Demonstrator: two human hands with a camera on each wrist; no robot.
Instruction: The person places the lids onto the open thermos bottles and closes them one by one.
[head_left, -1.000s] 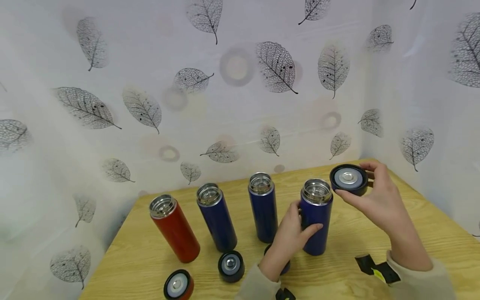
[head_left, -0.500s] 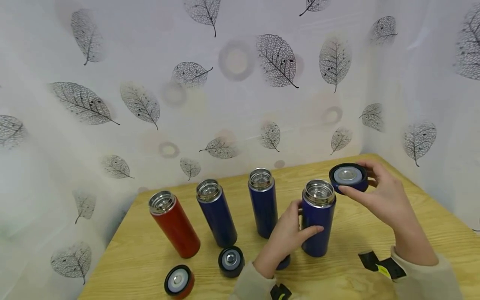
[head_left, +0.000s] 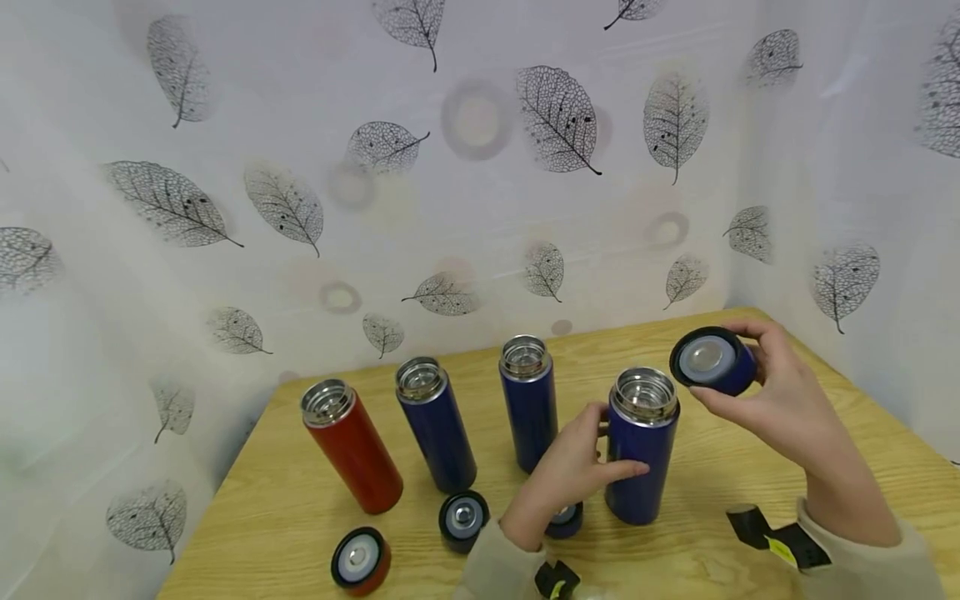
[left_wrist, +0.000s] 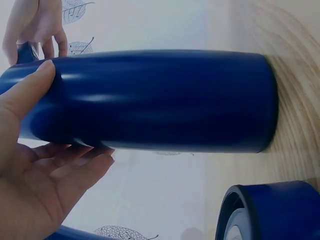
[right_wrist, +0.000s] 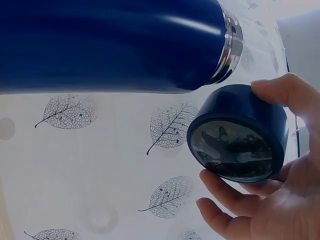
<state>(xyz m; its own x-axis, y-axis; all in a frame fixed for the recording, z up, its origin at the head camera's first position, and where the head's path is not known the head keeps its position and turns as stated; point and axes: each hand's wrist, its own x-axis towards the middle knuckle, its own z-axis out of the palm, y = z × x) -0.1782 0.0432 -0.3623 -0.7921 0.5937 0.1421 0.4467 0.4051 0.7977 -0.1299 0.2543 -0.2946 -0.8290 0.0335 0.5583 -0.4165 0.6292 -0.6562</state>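
My left hand grips a blue thermos bottle near its upper half, thumb on the near side and fingers behind. The bottle stands upright on the table, uncapped, its steel mouth facing up. To the right of that mouth, my right hand pinches a blue lid between thumb and fingers. The lid is tilted, its grey inner side turned toward the head camera and to the left. In the right wrist view, the lid's dark glossy top shows, apart from the steel neck.
Left of the held bottle stand two more uncapped blue bottles and a red one. In front of them lie a red lid, a dark lid and a blue lid partly behind my left arm. A leaf-print curtain hangs behind the wooden table.
The lid in my right hand has tipped so that more of its blue side shows, and it has shifted slightly right. The held bottle has come a little nearer.
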